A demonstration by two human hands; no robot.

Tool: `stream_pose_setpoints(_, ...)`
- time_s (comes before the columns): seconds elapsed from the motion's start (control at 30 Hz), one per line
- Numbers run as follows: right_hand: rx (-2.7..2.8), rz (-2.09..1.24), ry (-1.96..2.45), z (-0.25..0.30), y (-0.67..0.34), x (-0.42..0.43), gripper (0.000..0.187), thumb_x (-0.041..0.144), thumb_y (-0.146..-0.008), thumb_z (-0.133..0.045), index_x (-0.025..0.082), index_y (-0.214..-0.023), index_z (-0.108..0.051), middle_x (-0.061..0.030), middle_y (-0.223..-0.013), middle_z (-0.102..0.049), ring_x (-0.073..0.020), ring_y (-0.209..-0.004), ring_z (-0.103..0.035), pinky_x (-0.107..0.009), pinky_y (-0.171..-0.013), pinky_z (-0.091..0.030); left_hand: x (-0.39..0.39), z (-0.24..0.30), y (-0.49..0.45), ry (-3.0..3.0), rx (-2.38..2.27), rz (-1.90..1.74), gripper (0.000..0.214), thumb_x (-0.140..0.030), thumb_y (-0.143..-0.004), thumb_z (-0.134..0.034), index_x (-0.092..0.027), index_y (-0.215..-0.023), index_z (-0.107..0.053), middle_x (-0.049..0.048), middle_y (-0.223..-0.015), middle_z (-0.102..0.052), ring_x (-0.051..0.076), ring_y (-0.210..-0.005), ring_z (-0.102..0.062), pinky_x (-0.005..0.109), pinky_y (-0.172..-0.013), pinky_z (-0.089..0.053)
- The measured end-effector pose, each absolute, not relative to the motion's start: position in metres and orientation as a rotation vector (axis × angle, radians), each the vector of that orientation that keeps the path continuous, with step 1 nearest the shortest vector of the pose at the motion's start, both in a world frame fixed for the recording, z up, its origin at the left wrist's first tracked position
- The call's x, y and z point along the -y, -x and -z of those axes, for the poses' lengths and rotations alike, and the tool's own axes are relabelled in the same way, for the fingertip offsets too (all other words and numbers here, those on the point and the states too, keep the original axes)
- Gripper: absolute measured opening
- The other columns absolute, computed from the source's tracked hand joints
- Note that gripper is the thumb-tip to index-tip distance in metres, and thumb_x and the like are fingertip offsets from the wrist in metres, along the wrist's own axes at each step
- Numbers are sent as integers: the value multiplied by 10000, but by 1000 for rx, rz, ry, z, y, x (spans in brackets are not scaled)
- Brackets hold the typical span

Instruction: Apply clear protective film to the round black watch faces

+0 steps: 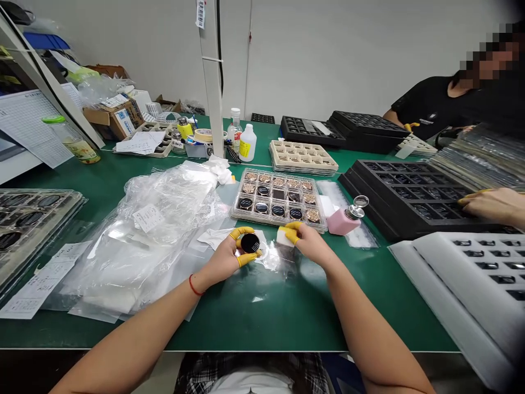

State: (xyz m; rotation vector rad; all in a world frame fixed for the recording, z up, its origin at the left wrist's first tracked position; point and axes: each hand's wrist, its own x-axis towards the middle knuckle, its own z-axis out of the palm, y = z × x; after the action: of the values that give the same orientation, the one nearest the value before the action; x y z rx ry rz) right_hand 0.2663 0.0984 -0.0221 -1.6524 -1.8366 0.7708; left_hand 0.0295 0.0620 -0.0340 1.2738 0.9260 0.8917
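My left hand, with yellow finger cots, grips a black round disc by its edge; pale print shows on its face. In my right hand, also in yellow finger cots, a small white pad is pinched between thumb and fingers, apart from the disc. Below both hands lies a shiny clear sheet. Just beyond them sits a clear compartment tray, holding black discs and rose-gold round pieces that look like watch cases. A pink pump bottle stands right of the tray.
Crumpled plastic bags cover the left of the green table. A black tray and white foam trays stand at right, where a co-worker's hand reaches in. A white bottle stands beside a post behind.
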Motion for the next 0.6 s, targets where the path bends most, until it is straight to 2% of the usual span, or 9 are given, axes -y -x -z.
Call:
stream_pose_setpoints(0.07, 1910, -588, 1728, 22, -263, -97, 194, 204, -738, -562, 191, -906, -658, -110, -951, -637, -286, -938, -533, -442, -834, -385, -61, 32, -29, -1260, -942, -913, 529, -261, -693, -713, -215, -1139, -433, 23, -905, -651, 194, -843, -661, 321, -784, -507)
stream_pose_setpoints(0.13, 1880, -512, 1678, 16, -252, -88, 165, 222, -771, -529, 202, -868, -661, -100, -988, -627, -289, -1006, -498, -452, -883, -354, -61, 32, -29, -1259, -957, -937, 536, -260, -694, -714, -223, -1147, -430, 14, -890, -657, 192, -840, -663, 330, -799, -509)
stream_pose_setpoints(0.27, 1783, -740, 1487, 3, -227, -67, 144, 294, -809, -507, 221, -810, -630, -47, -942, -629, -225, -948, -533, -373, -851, -395, -60, 32, -29, -1241, -960, -977, 519, -262, -696, -713, -229, -1134, -435, 8, -892, -665, 195, -853, -667, 352, -838, -509)
stream_pose_setpoints(0.43, 1724, -995, 1487, 3, -217, -59, 125, 302, -779, -538, 215, -807, -623, -33, -934, -629, -214, -937, -540, -361, -854, -389, -60, 30, -30, -1198, -956, -1016, 496, -276, -705, -708, -224, -1112, -429, 12, -917, -660, 192, -878, -667, 366, -882, -496)
stream_pose_setpoints(0.6, 1623, -1137, 1458, 8, -214, -58, 115, 296, -776, -530, 209, -800, -603, -24, -917, -623, -200, -906, -542, -341, -823, -397, -60, 30, -30, -1226, -978, -1016, 488, -271, -701, -708, -221, -1108, -444, 4, -911, -654, 179, -866, -658, 348, -861, -504)
